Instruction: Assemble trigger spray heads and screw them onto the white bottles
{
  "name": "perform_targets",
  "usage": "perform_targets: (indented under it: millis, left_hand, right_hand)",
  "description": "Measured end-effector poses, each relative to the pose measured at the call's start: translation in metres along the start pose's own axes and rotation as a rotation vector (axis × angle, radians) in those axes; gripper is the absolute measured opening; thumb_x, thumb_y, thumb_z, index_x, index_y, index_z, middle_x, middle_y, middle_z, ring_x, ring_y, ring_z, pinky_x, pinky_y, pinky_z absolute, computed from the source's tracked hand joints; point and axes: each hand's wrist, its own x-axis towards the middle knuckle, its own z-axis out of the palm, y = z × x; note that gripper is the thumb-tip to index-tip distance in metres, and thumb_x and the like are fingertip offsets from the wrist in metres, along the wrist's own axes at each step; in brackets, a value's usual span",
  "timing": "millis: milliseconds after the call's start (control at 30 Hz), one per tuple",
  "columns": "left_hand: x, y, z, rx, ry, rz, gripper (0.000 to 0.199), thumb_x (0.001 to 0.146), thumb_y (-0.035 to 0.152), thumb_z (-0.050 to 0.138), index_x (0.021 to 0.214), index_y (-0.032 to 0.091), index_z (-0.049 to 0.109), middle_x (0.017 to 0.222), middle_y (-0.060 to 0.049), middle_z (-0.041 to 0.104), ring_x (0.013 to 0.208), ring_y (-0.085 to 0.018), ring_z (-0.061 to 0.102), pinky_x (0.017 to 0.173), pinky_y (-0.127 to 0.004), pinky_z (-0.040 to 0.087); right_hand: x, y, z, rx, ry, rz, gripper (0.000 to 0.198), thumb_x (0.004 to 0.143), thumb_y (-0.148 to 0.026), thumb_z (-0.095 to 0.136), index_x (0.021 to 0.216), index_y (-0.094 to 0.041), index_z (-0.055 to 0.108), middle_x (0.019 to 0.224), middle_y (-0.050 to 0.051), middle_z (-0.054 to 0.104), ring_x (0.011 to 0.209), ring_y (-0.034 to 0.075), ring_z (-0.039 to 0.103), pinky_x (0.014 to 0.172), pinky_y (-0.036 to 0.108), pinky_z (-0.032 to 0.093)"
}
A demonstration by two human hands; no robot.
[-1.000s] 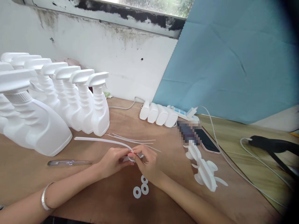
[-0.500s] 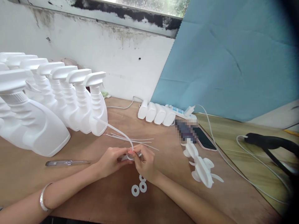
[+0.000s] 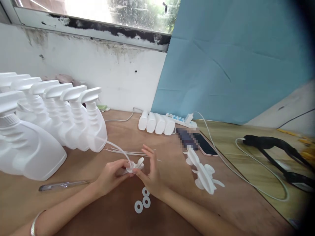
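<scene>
My left hand (image 3: 112,175) is closed on a white spray head (image 3: 140,163) low over the table. A thin white dip tube (image 3: 119,149) rises from the head and curves away to the upper left. My right hand (image 3: 154,182) has its fingers raised and spread, and only its thumb touches the near side of the head. Just below the hands lie three white ring washers (image 3: 136,207). Behind them, several loose tubes (image 3: 136,152) rest on the wood. Parts of the spray head are hidden by my left fingers.
Assembled white spray bottles (image 3: 95,134) crowd the left side. A screwdriver (image 3: 62,185) lies in front of them. More spray heads (image 3: 205,177) are lined up at right, near a phone (image 3: 205,144). White bottles (image 3: 159,124) and a power strip (image 3: 180,120) are at the back.
My right fingers have lifted and opened away from the spray head, leaving the thumb against it. The left hand keeps its hold. The camera view has shifted slightly.
</scene>
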Motion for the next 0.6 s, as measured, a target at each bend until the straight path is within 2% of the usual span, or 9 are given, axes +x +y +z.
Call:
perform_targets:
  millis: [33, 100, 167, 233, 300, 367, 467, 533, 600]
  left_hand:
    - [0.0, 0.002, 0.0, -0.051, 0.021, -0.021, 0.013, 0.079, 0.03, 0.058, 0.081, 0.018, 0.054, 0.088, -0.004, 0.066, 0.081, -0.016, 0.062, 0.073, -0.025, 0.048]
    - [0.0, 0.006, 0.003, -0.184, 0.054, -0.073, 0.014, 0.079, 0.029, 0.058, 0.081, 0.017, 0.052, 0.097, -0.006, 0.065, 0.086, -0.017, 0.062, 0.075, -0.027, 0.05]
    - [0.002, 0.011, 0.008, -0.3, 0.073, -0.083, 0.013, 0.08, 0.028, 0.056, 0.081, 0.017, 0.05, 0.104, -0.008, 0.061, 0.088, -0.017, 0.061, 0.074, -0.027, 0.051]
    - [0.008, 0.018, 0.014, -0.303, 0.087, -0.033, 0.011, 0.08, 0.025, 0.056, 0.084, 0.016, 0.051, 0.105, -0.009, 0.059, 0.089, -0.017, 0.06, 0.075, -0.029, 0.05]
    - [0.017, 0.023, 0.017, -0.202, 0.074, 0.054, 0.012, 0.079, 0.022, 0.058, 0.089, 0.017, 0.054, 0.104, -0.009, 0.058, 0.094, -0.018, 0.058, 0.082, -0.031, 0.048]
    - [0.029, 0.024, 0.016, -0.101, 0.016, 0.126, 0.018, 0.077, 0.019, 0.058, 0.094, 0.018, 0.056, 0.11, -0.009, 0.056, 0.104, -0.021, 0.053, 0.09, -0.035, 0.042]
    - [0.054, 0.013, 0.007, -0.049, -0.032, 0.157, 0.029, 0.074, 0.012, 0.053, 0.102, 0.018, 0.054, 0.116, -0.008, 0.054, 0.111, -0.021, 0.048, 0.095, -0.035, 0.039]
    - [0.076, 0.0, 0.001, 0.056, 0.059, 0.121, 0.037, 0.072, 0.008, 0.046, 0.107, 0.018, 0.052, 0.115, -0.006, 0.056, 0.109, -0.019, 0.05, 0.095, -0.034, 0.039]
    - [0.101, -0.014, -0.001, 0.27, 0.166, 0.058, 0.046, 0.069, 0.007, 0.044, 0.113, 0.018, 0.05, 0.117, -0.005, 0.055, 0.111, -0.019, 0.048, 0.097, -0.034, 0.037]
  right_hand:
    - [-0.002, 0.002, -0.002, 0.075, 0.022, 0.099, 0.061, 0.071, -0.036, 0.067, 0.123, -0.023, 0.039, 0.132, 0.013, 0.041, 0.123, 0.024, 0.039, 0.101, 0.044, 0.034]
    - [-0.006, 0.006, -0.004, 0.32, -0.031, 0.278, 0.064, 0.069, -0.042, 0.068, 0.122, -0.024, 0.037, 0.126, 0.012, 0.048, 0.116, 0.022, 0.047, 0.096, 0.041, 0.041]
    - [-0.009, 0.009, -0.007, 0.57, -0.163, 0.413, 0.059, 0.064, -0.046, 0.07, 0.112, -0.023, 0.045, 0.11, 0.009, 0.059, 0.101, 0.021, 0.058, 0.086, 0.038, 0.048]
    - [-0.009, 0.011, -0.011, 0.718, -0.233, 0.501, 0.047, 0.062, -0.046, 0.072, 0.096, -0.021, 0.052, 0.095, 0.006, 0.065, 0.09, 0.02, 0.063, 0.083, 0.037, 0.05]
    - [-0.008, 0.014, -0.018, 0.785, -0.18, 0.567, 0.039, 0.061, -0.043, 0.074, 0.086, -0.02, 0.055, 0.088, 0.004, 0.067, 0.086, 0.019, 0.064, 0.083, 0.036, 0.049]
    - [-0.006, 0.016, -0.028, 0.832, -0.075, 0.623, 0.038, 0.059, -0.04, 0.075, 0.084, -0.02, 0.056, 0.087, 0.004, 0.067, 0.085, 0.019, 0.064, 0.082, 0.035, 0.049]
    - [-0.004, 0.021, -0.042, 0.901, 0.047, 0.684, 0.034, 0.06, -0.035, 0.075, 0.084, -0.02, 0.056, 0.089, 0.003, 0.067, 0.085, 0.019, 0.063, 0.078, 0.033, 0.05]
    - [-0.002, 0.023, -0.049, 0.967, 0.075, 0.713, 0.028, 0.063, -0.031, 0.073, 0.082, -0.019, 0.057, 0.089, 0.003, 0.067, 0.086, 0.019, 0.063, 0.077, 0.032, 0.05]
    - [-0.001, 0.023, -0.052, 1.034, 0.078, 0.738, 0.023, 0.064, -0.028, 0.072, 0.081, -0.019, 0.059, 0.088, 0.002, 0.067, 0.086, 0.019, 0.063, 0.077, 0.031, 0.049]
